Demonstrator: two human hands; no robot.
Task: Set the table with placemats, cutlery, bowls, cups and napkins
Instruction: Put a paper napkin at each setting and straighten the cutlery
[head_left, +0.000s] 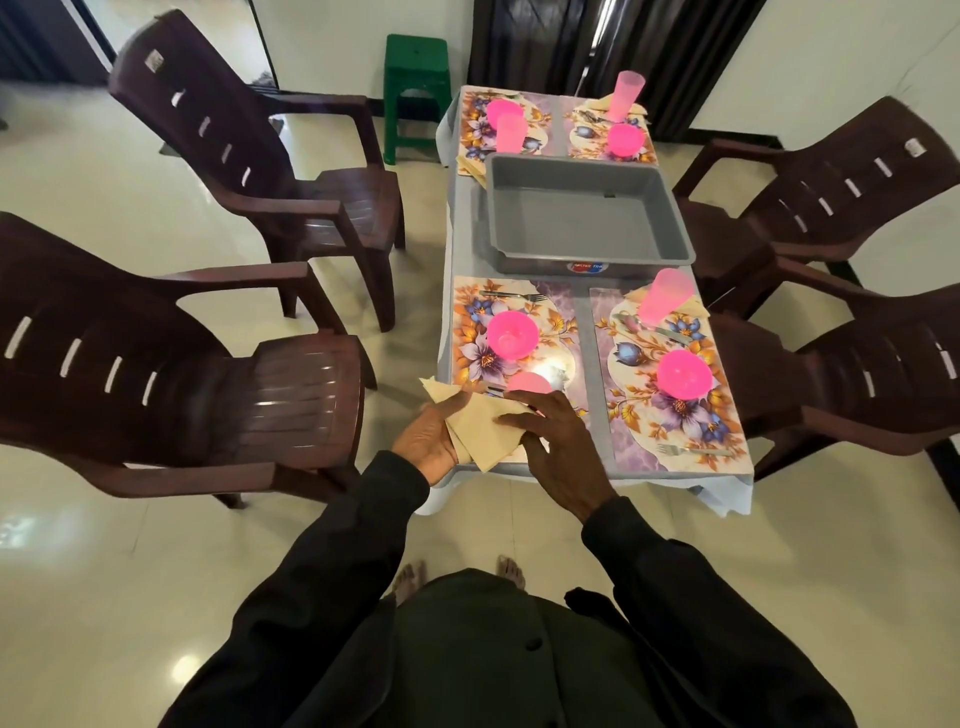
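- Beige folded napkin (485, 431) sits between your hands at the near left corner of the grey-covered table (583, 338), over the edge of the near-left floral placemat (472, 322).
- Your left hand (427, 441) lies palm up beneath it, thumb pinning one corner.
- Your right hand (558, 441) rests on top, fingers spread and nearly straight, gripping nothing.
- Just beyond your fingers stands a pink plastic cup (530, 383), partly hidden.
- Further up that mat sits a pink plastic bowl (511, 335).

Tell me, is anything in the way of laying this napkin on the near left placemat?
Yes: a pink cup and cutlery sit on the placemat's near end, just beyond the napkin.
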